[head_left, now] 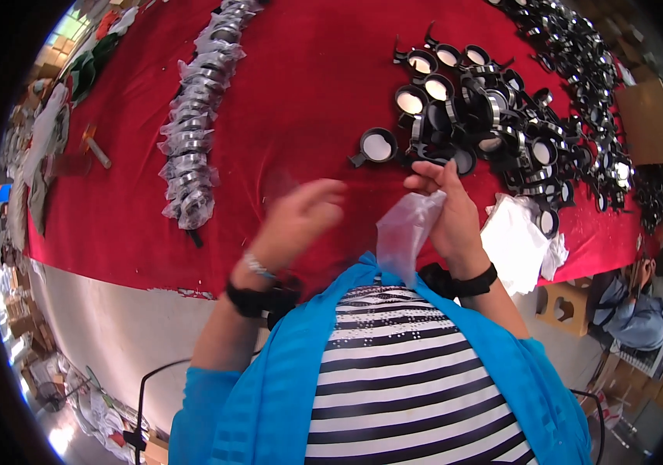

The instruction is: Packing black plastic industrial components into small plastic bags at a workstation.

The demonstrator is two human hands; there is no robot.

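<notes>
Red cloth covers the big table [308, 93], and it looks soft and flat. Its near edge runs just in front of the person, with pale floor below. A long row of shiny rings wrapped in crinkly clear plastic [196, 116] lies on the left side. A big heap of round black holders with white middles [502, 116] fills the right side. The red middle part between them is bare and open. A bunch of white bags [514, 240] sits near the right edge. The right hand [452, 217] pinches a thin, see-through plastic bag [405, 232] that hangs down near the chest. The left hand [296, 221] is blurry, close beside the bag, and I cannot tell if its fingers are gripping anything.
</notes>
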